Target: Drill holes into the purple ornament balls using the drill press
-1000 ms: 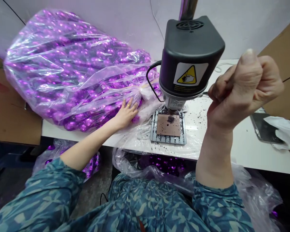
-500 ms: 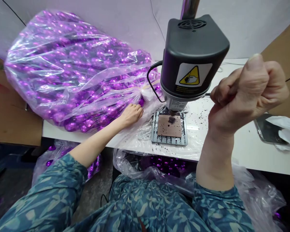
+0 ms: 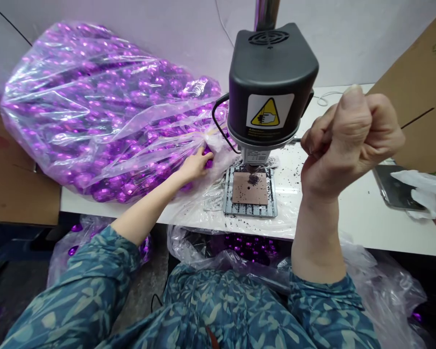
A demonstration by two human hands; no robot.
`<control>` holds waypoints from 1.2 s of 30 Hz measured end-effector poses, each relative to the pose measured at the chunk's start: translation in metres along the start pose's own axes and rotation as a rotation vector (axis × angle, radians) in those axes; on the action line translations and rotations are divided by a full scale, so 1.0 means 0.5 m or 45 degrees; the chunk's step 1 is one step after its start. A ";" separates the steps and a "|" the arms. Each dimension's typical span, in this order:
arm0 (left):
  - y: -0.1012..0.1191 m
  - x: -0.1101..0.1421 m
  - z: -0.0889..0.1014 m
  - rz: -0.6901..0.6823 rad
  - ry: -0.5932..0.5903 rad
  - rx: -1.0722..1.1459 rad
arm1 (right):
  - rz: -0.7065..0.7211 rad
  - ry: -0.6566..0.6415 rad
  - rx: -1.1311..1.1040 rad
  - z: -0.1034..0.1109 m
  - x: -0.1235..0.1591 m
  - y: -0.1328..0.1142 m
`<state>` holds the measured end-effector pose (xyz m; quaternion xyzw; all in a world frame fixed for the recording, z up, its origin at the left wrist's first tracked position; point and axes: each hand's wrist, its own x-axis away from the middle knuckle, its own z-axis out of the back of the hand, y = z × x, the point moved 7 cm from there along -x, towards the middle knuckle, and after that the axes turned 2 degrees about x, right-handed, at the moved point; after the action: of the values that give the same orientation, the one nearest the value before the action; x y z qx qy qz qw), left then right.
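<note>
A small black bench drill (image 3: 271,85) stands on the white table (image 3: 352,213), its bit above a brown plate on a grey base (image 3: 250,195). My right hand (image 3: 349,140) is raised beside the drill head, clenched in a fist around the thin lever (image 3: 416,118) that sticks out to the right. My left hand (image 3: 196,165) reaches into the mouth of a big clear plastic bag (image 3: 94,104) full of shiny purple balls, its fingers curled around one purple ball (image 3: 208,161).
Dark shavings litter the table around the base. A phone (image 3: 394,186) and white cloth (image 3: 421,191) lie at the right. Cardboard sheets (image 3: 417,87) stand at both sides. More bags of purple balls (image 3: 247,245) hang below the table edge, by my lap.
My left hand has slid rightward along the bag to its mouth and curled around a purple ball. My right fist stays on the lever.
</note>
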<state>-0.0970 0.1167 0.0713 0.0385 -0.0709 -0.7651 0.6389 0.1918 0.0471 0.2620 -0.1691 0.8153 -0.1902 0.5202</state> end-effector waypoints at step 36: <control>0.169 0.090 -0.089 0.163 0.138 2.359 | 0.076 -0.045 0.018 0.003 0.008 -0.002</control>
<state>-0.0161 0.0552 0.0423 0.5648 -0.6254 -0.3637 0.3968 0.1918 0.0441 0.2589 -0.1444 0.8092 -0.1773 0.5412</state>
